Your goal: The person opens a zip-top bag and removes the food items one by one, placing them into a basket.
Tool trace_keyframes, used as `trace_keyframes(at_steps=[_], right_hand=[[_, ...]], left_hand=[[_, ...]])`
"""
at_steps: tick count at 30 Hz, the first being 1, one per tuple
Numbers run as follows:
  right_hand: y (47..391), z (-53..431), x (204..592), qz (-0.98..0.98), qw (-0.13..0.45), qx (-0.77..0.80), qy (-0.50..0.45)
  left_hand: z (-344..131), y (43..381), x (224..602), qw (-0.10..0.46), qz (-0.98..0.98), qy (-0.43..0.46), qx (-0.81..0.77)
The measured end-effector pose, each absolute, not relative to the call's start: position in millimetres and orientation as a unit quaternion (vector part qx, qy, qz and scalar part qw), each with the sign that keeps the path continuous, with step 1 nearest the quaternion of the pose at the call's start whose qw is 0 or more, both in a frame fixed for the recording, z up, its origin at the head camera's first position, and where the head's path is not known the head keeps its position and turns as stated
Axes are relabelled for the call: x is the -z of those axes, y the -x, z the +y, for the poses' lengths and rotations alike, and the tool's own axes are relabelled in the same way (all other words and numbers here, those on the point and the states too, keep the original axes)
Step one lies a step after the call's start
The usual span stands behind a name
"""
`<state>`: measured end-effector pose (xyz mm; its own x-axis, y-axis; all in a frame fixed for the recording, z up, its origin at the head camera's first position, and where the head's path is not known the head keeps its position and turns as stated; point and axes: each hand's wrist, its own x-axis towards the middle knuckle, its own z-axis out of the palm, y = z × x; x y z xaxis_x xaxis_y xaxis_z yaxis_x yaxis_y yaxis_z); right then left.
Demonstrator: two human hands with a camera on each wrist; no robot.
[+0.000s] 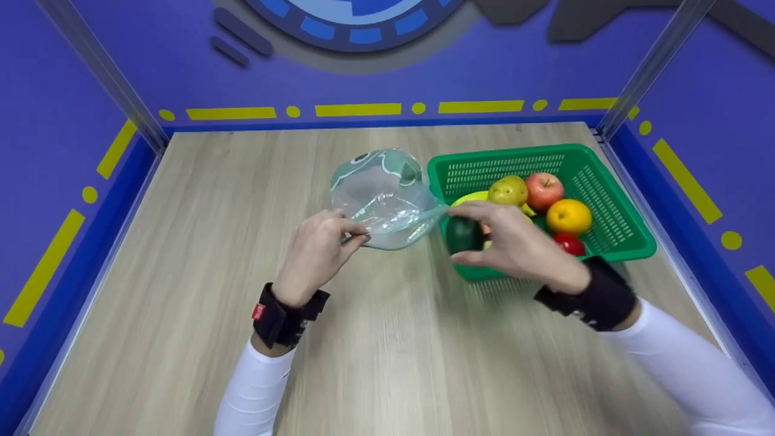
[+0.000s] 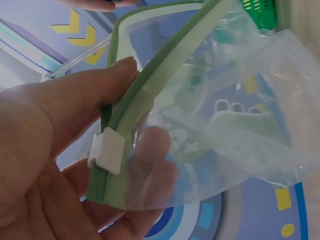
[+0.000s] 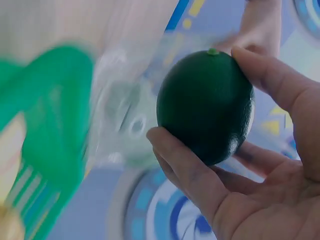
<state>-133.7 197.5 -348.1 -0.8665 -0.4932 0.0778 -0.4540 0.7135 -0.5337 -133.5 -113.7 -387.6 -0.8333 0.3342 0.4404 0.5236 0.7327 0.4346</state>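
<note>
My left hand (image 1: 316,253) pinches the zip edge of a clear plastic slider bag (image 1: 387,197) printed with a green cartoon pattern. In the left wrist view, a white slider (image 2: 111,151) sits near the thumb at one end of the green zip strip, and the two strips stand apart farther along. My right hand (image 1: 517,242) grips a dark green avocado (image 3: 205,107) between thumb and fingers, over the left side of the green basket (image 1: 623,212). The fruit is close beside the bag's right end; whether they touch I cannot tell.
Inside the basket lie a potato (image 1: 508,191), a pink apple (image 1: 544,191), an orange (image 1: 569,217), a red fruit (image 1: 569,244) and a yellow banana (image 1: 472,198), partly hidden by the right hand. Purple panels (image 1: 387,85) wall in the wooden table (image 1: 387,339).
</note>
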Motion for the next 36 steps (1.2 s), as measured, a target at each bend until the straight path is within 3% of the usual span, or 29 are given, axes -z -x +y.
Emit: trace_keyframes(at_steps=[5,14,21,36], right_hand=[[148,244,345,0.943,0.015,0.264,0.205],[191,305,371,0.961,0.040,0.223,0.158],[210,324,392,0.965,0.049,0.200,0.162],[216,344,419,0.962,0.082,0.170,0.196]], left_hand=[[-119,136,401,0.161,-0.917,0.237,0.279],[-131,138,419,0.154,-0.919,0.230,0.280],[-140,139,431,0.141,-0.928,0.202,0.279],[-144,143,444,0.126,-0.937,0.180,0.271]])
